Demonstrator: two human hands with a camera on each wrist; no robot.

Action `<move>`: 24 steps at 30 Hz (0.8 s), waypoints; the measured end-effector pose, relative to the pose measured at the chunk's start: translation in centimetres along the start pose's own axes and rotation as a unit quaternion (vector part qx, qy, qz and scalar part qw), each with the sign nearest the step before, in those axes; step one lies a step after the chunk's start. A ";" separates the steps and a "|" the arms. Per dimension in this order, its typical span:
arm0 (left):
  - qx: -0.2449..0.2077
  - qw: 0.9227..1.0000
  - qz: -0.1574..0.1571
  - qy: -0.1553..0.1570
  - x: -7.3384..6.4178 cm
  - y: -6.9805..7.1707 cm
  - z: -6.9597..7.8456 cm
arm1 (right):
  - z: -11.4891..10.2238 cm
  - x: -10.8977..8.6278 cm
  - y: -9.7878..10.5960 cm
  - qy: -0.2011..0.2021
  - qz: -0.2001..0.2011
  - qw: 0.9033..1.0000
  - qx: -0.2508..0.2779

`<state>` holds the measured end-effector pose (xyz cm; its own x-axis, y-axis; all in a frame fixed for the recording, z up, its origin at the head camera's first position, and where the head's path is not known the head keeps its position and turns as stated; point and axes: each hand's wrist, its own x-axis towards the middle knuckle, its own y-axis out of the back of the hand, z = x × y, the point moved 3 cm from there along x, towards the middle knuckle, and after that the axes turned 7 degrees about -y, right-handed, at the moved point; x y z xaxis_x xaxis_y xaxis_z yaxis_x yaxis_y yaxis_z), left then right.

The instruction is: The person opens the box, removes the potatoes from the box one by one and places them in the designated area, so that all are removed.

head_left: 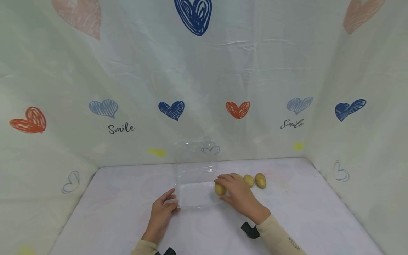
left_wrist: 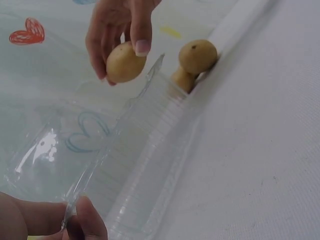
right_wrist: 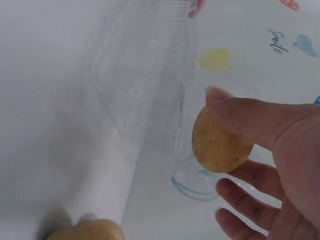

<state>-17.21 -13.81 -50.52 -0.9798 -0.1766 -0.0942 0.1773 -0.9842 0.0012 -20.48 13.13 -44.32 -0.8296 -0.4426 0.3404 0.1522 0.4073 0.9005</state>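
A clear plastic container (head_left: 195, 195) stands on the table, its hinged lid (head_left: 191, 153) raised at the back. My left hand (head_left: 160, 215) pinches the container's left rim between thumb and fingers, seen also at the lower left of the left wrist view. Over the right side of the container, my right hand (head_left: 239, 195) holds a potato (right_wrist: 220, 142) by thumb and fingertips. In the left wrist view this potato (left_wrist: 125, 63) hangs above the rim's far end. Through the container's transparent walls, no potato shows inside.
Right of the container lie several more potatoes, among them one in the middle (head_left: 248, 180) and one at the right end (head_left: 260, 180); the right hand partly hides another. A white cloth covers the table (head_left: 302, 212). Behind it hangs a curtain (head_left: 271, 78) printed with hearts.
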 end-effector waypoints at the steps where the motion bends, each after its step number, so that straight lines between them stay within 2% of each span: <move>1: 0.001 1.000 0.000 0.001 0.0 0.0 0.0 | 0.2 -0.2 0.2 -0.001 0.005 1.000 0.002; 24: -0.007 1.000 0.001 -0.003 0.1 0.1 -0.2 | 6.3 -5.0 2.0 -0.047 0.094 0.994 0.001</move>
<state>-17.27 -13.88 -50.75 -0.9800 -0.1783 -0.0889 0.1801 -0.9836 -0.0122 -19.42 21.20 -45.92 -0.8335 -0.2812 0.4756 0.3081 0.4779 0.8226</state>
